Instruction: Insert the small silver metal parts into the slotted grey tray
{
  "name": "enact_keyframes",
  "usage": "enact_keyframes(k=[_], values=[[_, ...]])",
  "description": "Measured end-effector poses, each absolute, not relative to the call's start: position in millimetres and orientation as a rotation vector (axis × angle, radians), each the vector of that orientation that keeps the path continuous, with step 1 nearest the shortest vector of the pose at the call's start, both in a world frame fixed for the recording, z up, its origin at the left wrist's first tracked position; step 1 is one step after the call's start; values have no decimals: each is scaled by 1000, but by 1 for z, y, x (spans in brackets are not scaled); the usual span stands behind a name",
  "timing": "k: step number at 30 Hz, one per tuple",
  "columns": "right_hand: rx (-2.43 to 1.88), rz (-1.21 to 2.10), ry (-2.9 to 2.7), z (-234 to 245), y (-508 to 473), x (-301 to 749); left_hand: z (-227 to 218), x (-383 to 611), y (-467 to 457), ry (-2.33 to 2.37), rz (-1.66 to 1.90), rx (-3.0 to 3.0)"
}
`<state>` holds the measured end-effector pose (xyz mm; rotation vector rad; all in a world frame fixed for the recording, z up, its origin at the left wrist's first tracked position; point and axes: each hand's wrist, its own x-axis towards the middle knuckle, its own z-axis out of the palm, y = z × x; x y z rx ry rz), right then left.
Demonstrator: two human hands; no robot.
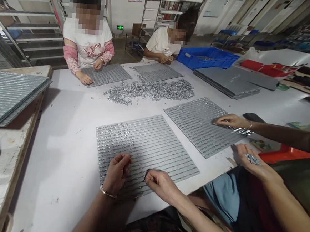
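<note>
The grey ribbed panel (pixel 152 144) lies flat right before us on the white table (pixel 63 148), the hub of our clock, with twelve pointing away. At its seven-to-eight o'clock, our left hand (pixel 117 173) is over the panel, fingertips drawn together; at five, our right hand (pixel 163 184) is at its near edge, fingers curled in. We cannot tell whether either grips a small piece.

Near our panel at two o'clock lies a second panel (pixel 197 123), a co-worker's hand (pixel 231 121) over it; at three, that person's other palm (pixel 250 160) is upturned, bearing small metal pieces (pixel 253 159). At twelve spreads a loose pile (pixel 159 90) of such pieces. Farther out are stacked sheets (pixel 227 80) and a blue crate (pixel 190 59) toward one, a co-worker (pixel 88 46) at eleven, and stacked panels (pixel 11 95) at ten.
</note>
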<state>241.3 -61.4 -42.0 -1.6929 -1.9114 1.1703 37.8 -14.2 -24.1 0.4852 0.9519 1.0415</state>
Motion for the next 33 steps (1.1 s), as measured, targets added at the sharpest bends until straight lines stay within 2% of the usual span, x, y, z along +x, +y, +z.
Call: enact_keyframes(k=[9, 16, 25, 33], values=[[-1831, 999, -2039, -35, -55, 237, -24, 40, -15, 959, 1047, 421], [-1784, 1089, -1982, -22, -58, 238, -19, 40, -16, 986, 1074, 415], [-1802, 1109, -1934, -29, -50, 238, -24, 41, -15, 987, 1082, 389], [-1740, 917, -2146, -40, -44, 241, -26, 42, -15, 987, 1084, 380]])
